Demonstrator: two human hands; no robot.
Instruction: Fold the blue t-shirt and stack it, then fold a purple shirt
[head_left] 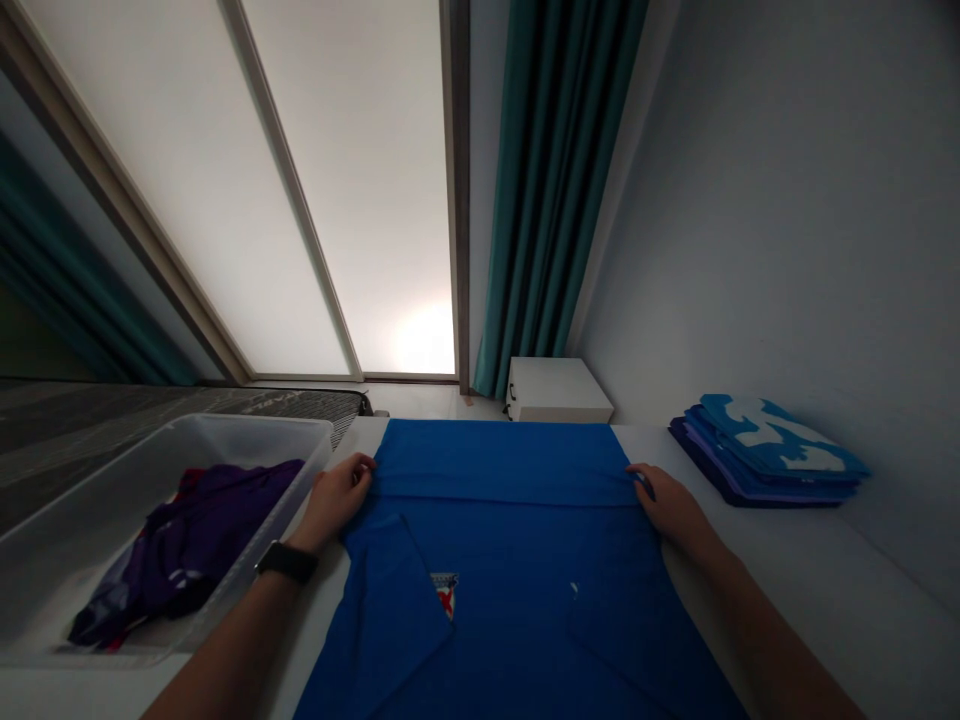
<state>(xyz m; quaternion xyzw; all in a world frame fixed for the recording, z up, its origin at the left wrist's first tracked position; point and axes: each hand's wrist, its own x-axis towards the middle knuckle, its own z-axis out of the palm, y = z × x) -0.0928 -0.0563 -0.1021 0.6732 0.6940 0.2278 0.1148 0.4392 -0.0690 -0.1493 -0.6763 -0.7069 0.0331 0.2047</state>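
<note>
A blue shirt [517, 590] lies spread on the white table [757, 600], its far end folded over in a straight band toward me. A sleeve is turned inward on the left, beside a small red and white emblem [445, 597]. My left hand [341, 495], with a dark watch on the wrist, pinches the left edge of the folded band. At the opposite edge, my right hand [664, 500] grips the band between thumb and fingers. The shirt's near end runs out of view at the bottom.
Left of the shirt stands a clear plastic bin [225, 430] with crumpled purple and red clothes [202, 540] inside. A stack of folded blue and purple clothes [765, 450] sits at the right by the wall. Beyond the table are a white cabinet [559, 385] and teal curtains [559, 200].
</note>
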